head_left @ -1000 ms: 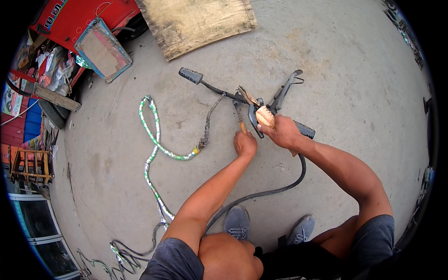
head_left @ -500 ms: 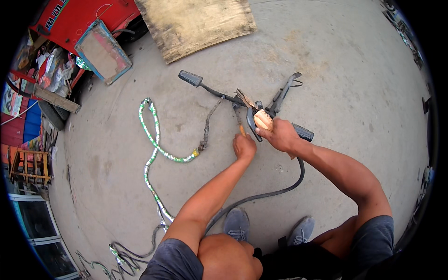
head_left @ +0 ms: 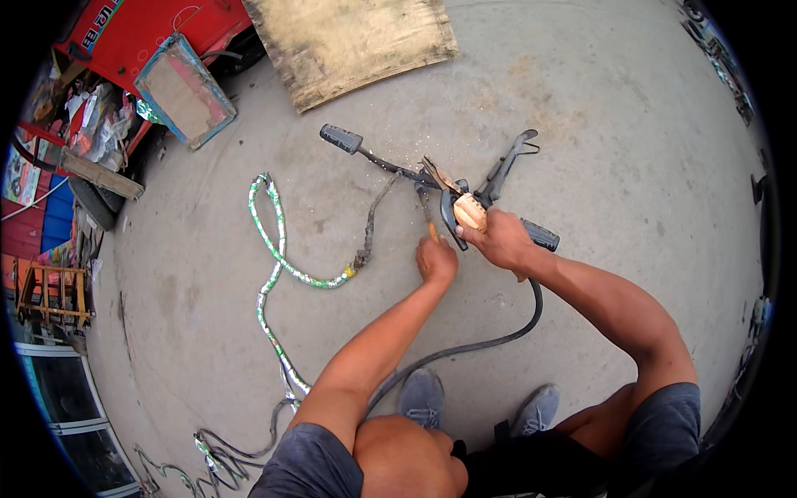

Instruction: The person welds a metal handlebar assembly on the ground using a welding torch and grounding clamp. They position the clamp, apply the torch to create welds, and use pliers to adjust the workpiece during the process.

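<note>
A dark metal footrest bar [head_left: 378,163] with two black rubber pegs and a kickstand [head_left: 503,170] lies on the concrete. My right hand [head_left: 504,241] is closed around a welding electrode holder [head_left: 471,213]; its coppery jaws are over the bar's middle, and a black cable [head_left: 465,349] trails from its grip toward my feet. Closed on the orange handle of a slim tool, apparently a hammer, is my left hand [head_left: 437,260]; the tool's dark head meets the bar, its shape unclear. A cable wrapped in green and silver [head_left: 280,249] ends in a rough grey rod [head_left: 369,224] touching the bar.
Beyond the bar lies a worn wooden board [head_left: 357,50]. At the far left are a red vehicle [head_left: 124,41], a blue-rimmed panel [head_left: 187,91], a tyre [head_left: 91,203] and a wooden rack [head_left: 54,295]. Loose dark cables [head_left: 241,452] tangle at lower left. My grey shoes [head_left: 422,398] stand close by.
Small white specks now scatter around the bar and over the floor near the tool in my left hand. Both hands keep nearly the same place and grip.
</note>
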Tool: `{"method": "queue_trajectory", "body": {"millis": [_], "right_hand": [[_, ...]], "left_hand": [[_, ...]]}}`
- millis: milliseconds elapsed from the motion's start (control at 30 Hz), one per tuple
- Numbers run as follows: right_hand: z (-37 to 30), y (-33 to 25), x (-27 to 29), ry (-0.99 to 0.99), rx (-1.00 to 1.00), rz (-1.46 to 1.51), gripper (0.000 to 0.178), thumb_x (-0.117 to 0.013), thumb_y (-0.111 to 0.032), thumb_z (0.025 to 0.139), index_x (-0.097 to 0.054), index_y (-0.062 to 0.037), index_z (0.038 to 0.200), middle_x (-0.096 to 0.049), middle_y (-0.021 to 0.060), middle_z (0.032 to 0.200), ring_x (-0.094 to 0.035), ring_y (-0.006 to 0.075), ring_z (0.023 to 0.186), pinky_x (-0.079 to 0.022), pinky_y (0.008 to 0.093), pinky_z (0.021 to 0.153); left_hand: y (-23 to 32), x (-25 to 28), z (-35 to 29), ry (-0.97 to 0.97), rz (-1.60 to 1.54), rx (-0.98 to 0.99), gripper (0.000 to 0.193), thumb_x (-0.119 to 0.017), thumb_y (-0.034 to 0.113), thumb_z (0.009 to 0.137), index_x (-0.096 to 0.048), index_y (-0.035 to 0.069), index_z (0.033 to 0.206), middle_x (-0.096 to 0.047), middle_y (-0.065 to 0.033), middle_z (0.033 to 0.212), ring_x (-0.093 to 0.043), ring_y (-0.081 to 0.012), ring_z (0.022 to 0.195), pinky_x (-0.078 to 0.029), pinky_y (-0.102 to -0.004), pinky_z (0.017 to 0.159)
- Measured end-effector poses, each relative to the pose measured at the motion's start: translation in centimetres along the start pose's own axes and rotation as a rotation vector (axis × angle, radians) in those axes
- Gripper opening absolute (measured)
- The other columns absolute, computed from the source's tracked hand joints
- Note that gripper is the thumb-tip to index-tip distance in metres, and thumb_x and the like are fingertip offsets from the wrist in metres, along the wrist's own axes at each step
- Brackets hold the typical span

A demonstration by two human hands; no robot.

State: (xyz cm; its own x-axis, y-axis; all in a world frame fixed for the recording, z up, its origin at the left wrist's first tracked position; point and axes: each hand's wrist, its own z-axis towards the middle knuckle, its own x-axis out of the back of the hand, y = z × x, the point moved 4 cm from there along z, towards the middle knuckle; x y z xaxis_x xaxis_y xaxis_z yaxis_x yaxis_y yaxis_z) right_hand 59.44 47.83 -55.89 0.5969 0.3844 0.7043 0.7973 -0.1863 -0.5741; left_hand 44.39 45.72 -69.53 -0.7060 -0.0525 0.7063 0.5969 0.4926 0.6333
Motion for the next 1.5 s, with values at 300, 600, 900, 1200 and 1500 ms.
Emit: {"method": "queue_trajectory", "body": {"millis": [300,600,900,1200,1500], "right_hand": [[0.2,-0.1,-0.2,-0.047,0.011,0.057,0.069,-0.064,-0.059,0.085,-0.064,0.0102,0.083,-0.066,0.0258,0.077,-0.067,0.0362,0.074,-0.051,0.0439,0.067],[0.3,0.3,-0.6,-0.051,0.004,0.046,0.069,-0.064,-0.059,0.085,-0.064,0.0105,0.085,-0.066,0.0254,0.078,-0.067,0.0356,0.075,-0.052,0.0434,0.068],[0.0,0.6,-1.1,-0.123,-0.015,0.007,0.072,-0.062,-0.062,0.085,-0.065,0.0098,0.092,-0.067,0.0258,0.089,-0.067,0.0371,0.085,-0.052,0.0434,0.075],[-0.3,0.3,-0.7,-0.115,-0.020,0.008,0.070,-0.063,-0.060,0.085,-0.065,0.0091,0.093,-0.067,0.0258,0.089,-0.067,0.0368,0.086,-0.052,0.0431,0.076],[-0.3,0.1,-0.8,-0.095,0.008,0.003,0.070,-0.064,-0.059,0.085,-0.064,0.0103,0.095,-0.067,0.0270,0.091,-0.066,0.0379,0.087,-0.051,0.0443,0.077]], "left_hand": [[-0.3,-0.1,0.1,0.009,-0.025,-0.041,0.029,-0.061,0.019,0.090,-0.058,-0.009,0.097,-0.063,-0.0298,0.098,-0.061,-0.0449,0.095,-0.047,-0.0500,0.084],[-0.2,0.0,0.0,0.005,-0.021,-0.029,0.030,-0.061,0.019,0.090,-0.057,-0.009,0.098,-0.063,-0.0299,0.098,-0.060,-0.0447,0.096,-0.047,-0.0499,0.085],[0.0,0.0,0.0,-0.037,0.027,-0.049,0.031,-0.060,0.020,0.090,-0.057,-0.010,0.098,-0.063,-0.0293,0.098,-0.060,-0.0441,0.097,-0.046,-0.0497,0.086],[0.1,0.0,-0.1,-0.028,0.004,-0.031,0.032,-0.059,0.021,0.090,-0.057,-0.010,0.098,-0.062,-0.0298,0.099,-0.060,-0.0443,0.097,-0.046,-0.0500,0.086],[-0.1,0.0,-0.1,-0.017,0.009,-0.066,0.032,-0.060,0.022,0.090,-0.058,-0.010,0.096,-0.063,-0.0295,0.097,-0.060,-0.0451,0.096,-0.047,-0.0501,0.085]]}}
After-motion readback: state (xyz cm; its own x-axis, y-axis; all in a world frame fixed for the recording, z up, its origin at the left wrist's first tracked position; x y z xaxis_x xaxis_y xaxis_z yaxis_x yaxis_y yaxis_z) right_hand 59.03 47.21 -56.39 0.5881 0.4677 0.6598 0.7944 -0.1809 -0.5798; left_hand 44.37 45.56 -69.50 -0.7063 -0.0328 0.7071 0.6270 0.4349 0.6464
